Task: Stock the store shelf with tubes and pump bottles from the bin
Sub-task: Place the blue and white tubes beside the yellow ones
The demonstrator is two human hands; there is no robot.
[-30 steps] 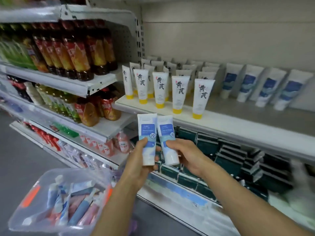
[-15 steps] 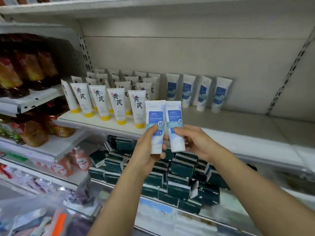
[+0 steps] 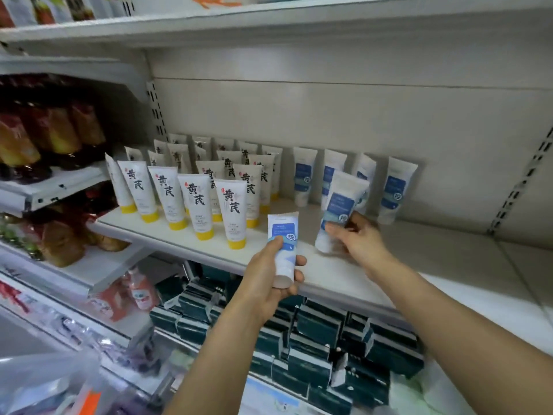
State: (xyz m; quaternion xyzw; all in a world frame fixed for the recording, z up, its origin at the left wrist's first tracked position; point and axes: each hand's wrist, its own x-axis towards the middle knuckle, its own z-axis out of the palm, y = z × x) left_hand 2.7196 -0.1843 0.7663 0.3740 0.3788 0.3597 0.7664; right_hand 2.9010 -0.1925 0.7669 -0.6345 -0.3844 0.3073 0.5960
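Left hand (image 3: 270, 281): grips a blue-label tube (image 3: 284, 247) round its lower half, fingers curled about it, thumb across the front; cap end down, crimped end up. It is held in front of the shelf (image 3: 344, 283) edge, not touching it.
Right hand (image 3: 357, 242): holds a second tube (image 3: 339, 211) over the shelf, thumb on the label, fingers behind. This tube is tilted, top leaning right, and blurred.
Second tube's foot: at or just above the shelf board; contact cannot be told through the blur.
Shelf, back row: four blue-label tubes (image 3: 304, 179) stand upright against the back wall, caps down. The right hand's tube sits in front of the second and third of them.
Shelf, left part: yellow-capped tubes (image 3: 200, 203) with black characters stand in several rows, just left of the blue-label row.
Shelf, right part: bare white board.
Below the shelf: dark green boxes (image 3: 317, 354) stacked in rows.
Left of the shelf: a neighbouring rack with brown drink bottles (image 3: 54, 130), blurred.
Bin (image 3: 48, 381): clear plastic, at the lower left, well below the shelf; an orange patch shows on it, but its contents are too blurred to name.
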